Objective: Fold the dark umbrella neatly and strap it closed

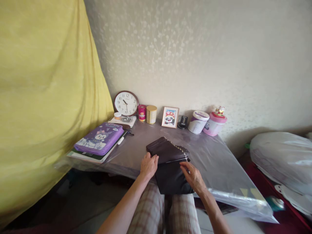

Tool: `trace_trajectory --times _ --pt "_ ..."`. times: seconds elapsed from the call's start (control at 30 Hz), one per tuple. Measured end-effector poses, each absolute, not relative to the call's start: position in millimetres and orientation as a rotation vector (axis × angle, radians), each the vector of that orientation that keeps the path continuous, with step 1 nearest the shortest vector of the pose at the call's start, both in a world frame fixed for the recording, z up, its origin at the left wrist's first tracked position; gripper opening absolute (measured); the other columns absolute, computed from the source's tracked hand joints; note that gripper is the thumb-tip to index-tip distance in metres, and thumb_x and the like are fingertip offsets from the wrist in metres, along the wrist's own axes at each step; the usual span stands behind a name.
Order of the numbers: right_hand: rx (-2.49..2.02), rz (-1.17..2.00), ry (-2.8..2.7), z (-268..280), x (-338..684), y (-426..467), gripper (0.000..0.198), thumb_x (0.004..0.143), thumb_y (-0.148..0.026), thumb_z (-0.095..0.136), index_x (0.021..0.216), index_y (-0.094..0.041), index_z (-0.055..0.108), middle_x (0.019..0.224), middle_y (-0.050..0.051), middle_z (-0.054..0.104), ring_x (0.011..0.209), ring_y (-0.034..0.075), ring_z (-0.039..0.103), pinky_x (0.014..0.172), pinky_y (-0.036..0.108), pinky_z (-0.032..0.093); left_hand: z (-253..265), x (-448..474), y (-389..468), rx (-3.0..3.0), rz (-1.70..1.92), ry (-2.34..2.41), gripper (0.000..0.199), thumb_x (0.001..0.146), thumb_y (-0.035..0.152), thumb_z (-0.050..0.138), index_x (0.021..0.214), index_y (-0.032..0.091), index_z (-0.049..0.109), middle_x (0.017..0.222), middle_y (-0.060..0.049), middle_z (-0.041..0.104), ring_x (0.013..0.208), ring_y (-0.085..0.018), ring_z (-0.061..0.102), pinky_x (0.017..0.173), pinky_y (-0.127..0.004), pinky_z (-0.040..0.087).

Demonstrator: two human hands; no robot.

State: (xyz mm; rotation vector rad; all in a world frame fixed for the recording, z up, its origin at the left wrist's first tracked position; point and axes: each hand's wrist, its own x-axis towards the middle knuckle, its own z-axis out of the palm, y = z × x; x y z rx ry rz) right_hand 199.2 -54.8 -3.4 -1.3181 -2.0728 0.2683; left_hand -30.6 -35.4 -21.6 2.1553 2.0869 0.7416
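A black bundle of thin, glossy, bag-like sheets [170, 175] lies at the table's front edge, its lower part hanging over toward my lap. A folded upper layer covers its far half, and a black-and-white striped line of edges runs along the far right side. My left hand [149, 165] grips the bundle's left edge, fingers curled over the top and thumb close to the fold. On the right side, my right hand [192, 175] pinches the bundle near the end of the fold. What lies under the fingertips is partly hidden.
The table [214, 162] has a loose clear plastic cover. A purple case [99, 138] lies on books at left. Along the wall stand a clock [126, 103], cans [151, 114], a picture frame [170, 117] and tubs [198, 122]. A yellow curtain [48, 97] hangs left.
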Motion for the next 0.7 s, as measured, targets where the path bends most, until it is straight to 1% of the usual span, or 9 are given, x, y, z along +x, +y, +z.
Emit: trace_trajectory --times 0.03,0.13,0.2,0.27,0.47,0.7 --pt "-1.304 0.248 -2.104 -6.0 199.9 -67.2 0.021 0.087 -0.032 0.043 0.099 -0.023 0.059 0.094 0.005 0.066 0.088 0.019 0.063 0.078 0.032 0.052 -21.4 -30.6 -35.6 2.160 0.729 2.093 0.044 0.092 0.040 0.027 0.095 0.021 0.067 0.084 -0.008 0.052 0.078 -0.019 0.053 0.074 -0.031 0.041" --pt "-1.222 0.112 -2.279 -15.6 193.9 -102.8 0.022 0.083 -0.028 0.051 0.104 -0.024 0.058 0.112 0.007 0.061 0.102 0.021 0.058 0.087 0.036 0.049 -21.8 -30.8 -35.3 2.186 0.697 2.100 0.046 0.093 0.039 0.025 0.093 0.021 0.067 0.084 -0.008 0.053 0.078 -0.019 0.053 0.074 -0.030 0.041" --pt "-1.195 0.006 -2.387 -22.6 185.6 -120.8 0.029 0.079 -0.025 0.056 0.109 -0.025 0.056 0.121 0.008 0.056 0.109 0.024 0.054 0.093 0.043 0.045 -22.4 -30.9 -34.9 2.194 0.689 2.100 0.046 0.093 0.039 0.025 0.093 0.021 0.067 0.084 -0.008 0.054 0.078 -0.019 0.053 0.074 -0.030 0.040" --pt "-1.192 -0.074 -2.437 -29.7 177.1 -131.7 0.036 0.077 -0.021 0.057 0.113 -0.024 0.054 0.124 0.009 0.054 0.112 0.026 0.051 0.096 0.048 0.042 -22.8 -31.0 -34.9 2.201 0.682 2.101 0.046 0.093 0.039 0.025 0.093 0.020 0.067 0.084 -0.008 0.054 0.077 -0.018 0.053 0.075 -0.030 0.040" --pt "-1.255 -0.172 -2.364 -46.3 166.5 -133.2 0.039 0.076 -0.010 0.050 0.113 -0.022 0.053 0.128 0.009 0.051 0.116 0.024 0.049 0.099 0.047 0.039 -21.7 -30.8 -36.9 2.226 0.668 2.099 0.046 0.093 0.038 0.024 0.094 0.021 0.067 0.085 -0.008 0.056 0.077 -0.019 0.054 0.075 -0.031 0.040" --pt "-1.242 -0.212 -2.320 -49.0 172.0 -132.4 0.036 0.077 -0.005 0.042 0.105 -0.022 0.058 0.121 0.008 0.057 0.110 0.022 0.052 0.097 0.045 0.041 -21.4 -30.3 -37.1 2.220 0.638 2.101 0.047 0.093 0.038 0.024 0.094 0.020 0.067 0.086 -0.009 0.057 0.079 -0.019 0.055 0.076 -0.030 0.040"
